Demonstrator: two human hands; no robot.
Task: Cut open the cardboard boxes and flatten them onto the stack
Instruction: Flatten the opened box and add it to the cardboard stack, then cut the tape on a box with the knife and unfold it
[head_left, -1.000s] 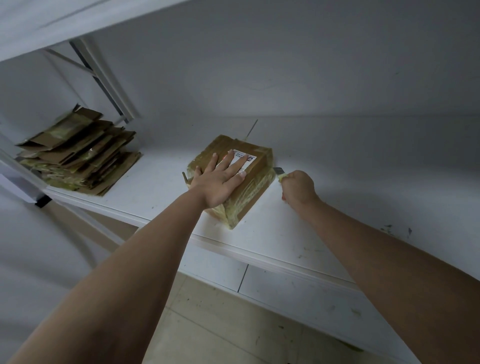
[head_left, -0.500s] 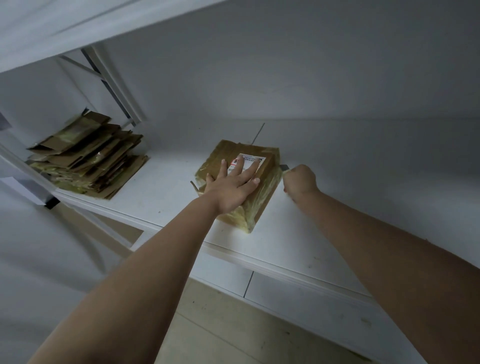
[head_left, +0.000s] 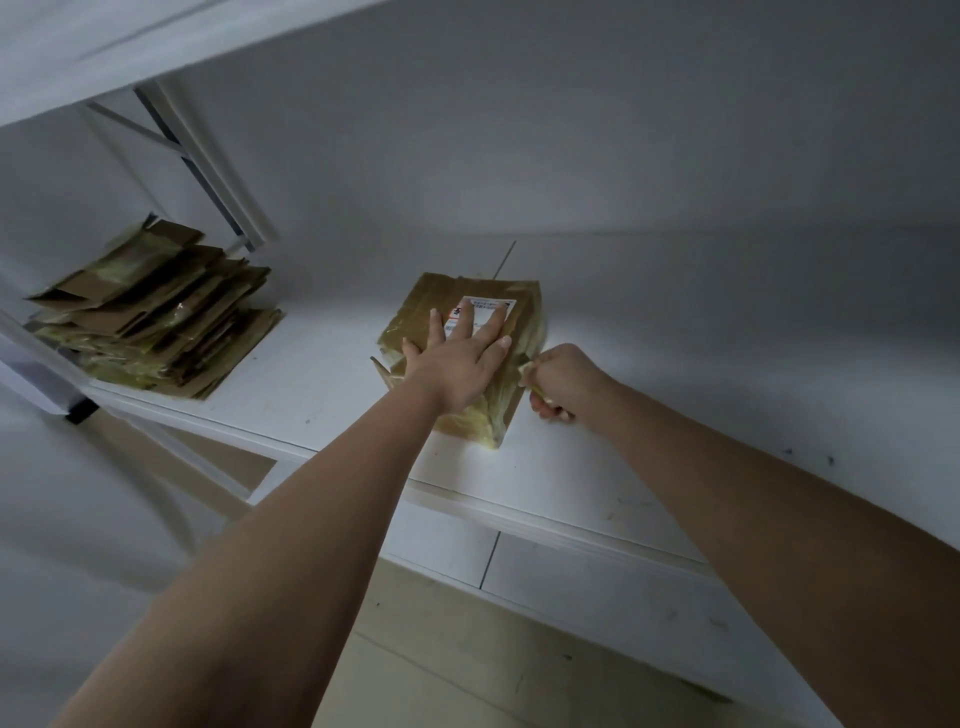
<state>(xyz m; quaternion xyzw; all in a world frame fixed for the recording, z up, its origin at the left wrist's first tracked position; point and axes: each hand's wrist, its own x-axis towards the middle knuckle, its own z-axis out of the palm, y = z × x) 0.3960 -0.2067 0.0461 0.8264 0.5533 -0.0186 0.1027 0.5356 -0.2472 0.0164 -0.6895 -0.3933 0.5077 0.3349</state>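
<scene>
A: Item one, box (head_left: 470, 358): where is it lying?

B: One taped cardboard box, lying flat on the white table (head_left: 322, 384), directly under the left hand (head_left: 457, 364). That hand is pressing down on its top, fingers straight and spread, fingertips reaching onto the label (head_left: 485, 309).

A: Right hand (head_left: 563, 379)?

B: It is curling tightly round a small cutter (head_left: 527, 370), just beside the box's right edge. The blade itself is too small to make out.

A: The relation that matters?

B: The box's long axis is running away from the person, parallel to the right hand's side; that edge is touching or nearly touching the cutter. The right hand is nearer the seam, so I judge the cut is running along that edge.

A: Counts?

B: One box uncut, one cutter, one stack (head_left: 156, 312) of flattened cardboard, sitting well to the left of the left hand.
</scene>
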